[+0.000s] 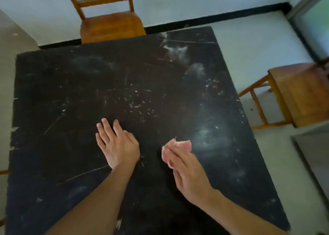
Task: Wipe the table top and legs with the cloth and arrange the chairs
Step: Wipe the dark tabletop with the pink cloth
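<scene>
Left hand (117, 146) lies palm down on the worktop (71, 92), around 6 o'clock from centre. Its fingers are straight and slightly fanned, pointing toward 11 o'clock, and the forearm comes in from the near edge.

Right hand (187, 172) is just beside it at 5 o'clock, turned edge-on with the thumb side up. Its fingers are bunched round a pink cloth (175, 146), and the wad sticks out past the fingertips toward 12 o'clock. We can't tell whether the cloth touches the surface. The two hands are apart, with bare black top between them.

The worktop is a black square, scuffed, with pale dusty smears from 1 to 4 o'clock and scratches and specks mid-surface. We see chipped spots on the 9 o'clock edge and near the 6 o'clock edge.

The far chair (110, 26) sits at 12 o'clock with its seat front at the table edge. The side chair (302, 94) is at 3 o'clock, well apart from the edge, with a strip of pale floor (249, 53) between them. There is more open floor at 1–2 o'clock, out to the black skirting (222, 17) under the wall (178, 1).
</scene>
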`<state>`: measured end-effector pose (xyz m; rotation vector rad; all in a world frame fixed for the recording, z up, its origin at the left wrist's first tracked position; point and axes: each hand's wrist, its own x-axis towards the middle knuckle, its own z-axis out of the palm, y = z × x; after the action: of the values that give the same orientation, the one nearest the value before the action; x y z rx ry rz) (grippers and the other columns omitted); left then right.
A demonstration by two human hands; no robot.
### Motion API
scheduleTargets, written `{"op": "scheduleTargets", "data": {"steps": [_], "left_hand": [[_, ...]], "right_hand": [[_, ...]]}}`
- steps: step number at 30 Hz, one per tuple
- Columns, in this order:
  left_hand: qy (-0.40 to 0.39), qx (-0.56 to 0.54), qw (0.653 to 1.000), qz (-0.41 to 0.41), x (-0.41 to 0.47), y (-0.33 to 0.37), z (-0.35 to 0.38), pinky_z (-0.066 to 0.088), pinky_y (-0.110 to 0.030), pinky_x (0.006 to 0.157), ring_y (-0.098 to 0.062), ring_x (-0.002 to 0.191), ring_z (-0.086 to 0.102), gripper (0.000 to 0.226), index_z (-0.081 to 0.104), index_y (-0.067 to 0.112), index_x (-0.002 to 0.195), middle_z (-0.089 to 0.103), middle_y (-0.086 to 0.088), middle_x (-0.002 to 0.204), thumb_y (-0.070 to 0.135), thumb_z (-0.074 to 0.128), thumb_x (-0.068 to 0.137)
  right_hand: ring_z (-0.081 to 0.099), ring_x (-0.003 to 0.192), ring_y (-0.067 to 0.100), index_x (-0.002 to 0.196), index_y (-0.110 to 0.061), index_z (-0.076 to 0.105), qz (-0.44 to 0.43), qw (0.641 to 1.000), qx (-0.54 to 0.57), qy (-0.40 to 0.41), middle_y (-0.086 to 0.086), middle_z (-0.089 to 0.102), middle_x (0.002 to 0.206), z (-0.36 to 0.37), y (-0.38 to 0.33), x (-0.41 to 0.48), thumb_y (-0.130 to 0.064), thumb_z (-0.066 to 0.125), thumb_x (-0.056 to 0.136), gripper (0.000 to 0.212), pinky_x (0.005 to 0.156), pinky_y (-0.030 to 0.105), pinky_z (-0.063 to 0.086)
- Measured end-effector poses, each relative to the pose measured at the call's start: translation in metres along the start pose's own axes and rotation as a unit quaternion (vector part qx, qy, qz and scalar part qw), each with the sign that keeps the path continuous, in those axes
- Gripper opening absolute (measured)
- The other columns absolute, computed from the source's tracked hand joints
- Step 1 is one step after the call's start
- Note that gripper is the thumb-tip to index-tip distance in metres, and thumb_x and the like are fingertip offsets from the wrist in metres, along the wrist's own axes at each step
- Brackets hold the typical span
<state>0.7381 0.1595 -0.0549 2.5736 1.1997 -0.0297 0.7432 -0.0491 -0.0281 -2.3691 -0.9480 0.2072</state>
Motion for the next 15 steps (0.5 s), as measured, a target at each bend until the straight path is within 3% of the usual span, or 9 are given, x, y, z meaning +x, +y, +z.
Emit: {"op": "scheduleTargets", "data": {"steps": [3,5,8,10,13,15], "left_hand": [[0.013,-0.004,1.0,0.009,-0.002,0.0,0.001,0.011,-0.051,0.117,-0.036,0.145,0.012,0.045,0.04,0.007,0.136,0.022,-0.019,0.155,0.021,0.039,0.094],[0.016,-0.008,1.0,0.007,-0.003,0.0,0.0,0.01,-0.051,0.118,-0.035,0.145,0.011,0.045,0.039,0.007,0.138,0.02,-0.019,0.156,0.021,0.038,0.095],[0.004,-0.008,0.999,0.031,-0.017,0.0,-0.003,0.009,-0.05,0.118,-0.035,0.145,0.01,0.045,0.038,0.006,0.139,0.019,-0.019,0.156,0.021,0.039,0.097],[-0.012,-0.01,0.998,0.058,-0.037,0.006,-0.004,0.01,-0.05,0.118,-0.036,0.145,0.011,0.045,0.039,0.007,0.139,0.021,-0.019,0.155,0.02,0.043,0.096],[-0.035,-0.02,0.991,0.124,-0.081,0.024,-0.002,0.012,-0.049,0.118,-0.035,0.144,0.015,0.046,0.041,0.007,0.137,0.025,-0.018,0.154,0.019,0.05,0.094],[-0.051,-0.018,0.985,0.164,-0.103,0.039,0.002,0.012,-0.049,0.118,-0.035,0.144,0.016,0.046,0.042,0.008,0.137,0.026,-0.018,0.153,0.019,0.051,0.093]], "right_hand": [[0.039,0.139,0.021,0.13,-0.014,0.059,0.011,0.998,-0.035,-0.042,0.003,0.049,0.143,0.0,-0.011,-0.076,-0.016,0.053,0.086,0.044,0.103,0.037,0.045],[0.026,0.146,0.025,0.131,-0.026,0.056,0.044,0.993,-0.087,-0.064,-0.002,0.038,0.153,0.001,-0.018,-0.112,-0.033,0.053,0.092,0.04,0.111,0.045,0.038],[0.015,0.149,0.035,0.136,-0.039,0.049,0.116,0.984,-0.128,-0.047,-0.005,0.028,0.159,0.005,-0.013,-0.151,-0.047,0.04,0.101,0.037,0.116,0.057,0.022],[0.019,0.149,0.035,0.138,-0.036,0.05,0.106,0.986,-0.128,-0.017,-0.003,0.03,0.158,0.001,0.003,-0.175,-0.039,0.036,0.105,0.035,0.117,0.055,0.025],[0.032,0.145,0.03,0.13,-0.019,0.062,0.034,0.991,-0.132,0.005,0.003,0.047,0.148,-0.026,0.044,-0.196,-0.014,0.047,0.099,0.035,0.118,0.041,0.028],[0.045,0.133,0.028,0.125,-0.015,0.064,0.089,0.982,-0.164,0.035,0.005,0.055,0.141,-0.063,0.089,-0.185,-0.006,0.044,0.093,0.039,0.109,0.038,0.039]]}}
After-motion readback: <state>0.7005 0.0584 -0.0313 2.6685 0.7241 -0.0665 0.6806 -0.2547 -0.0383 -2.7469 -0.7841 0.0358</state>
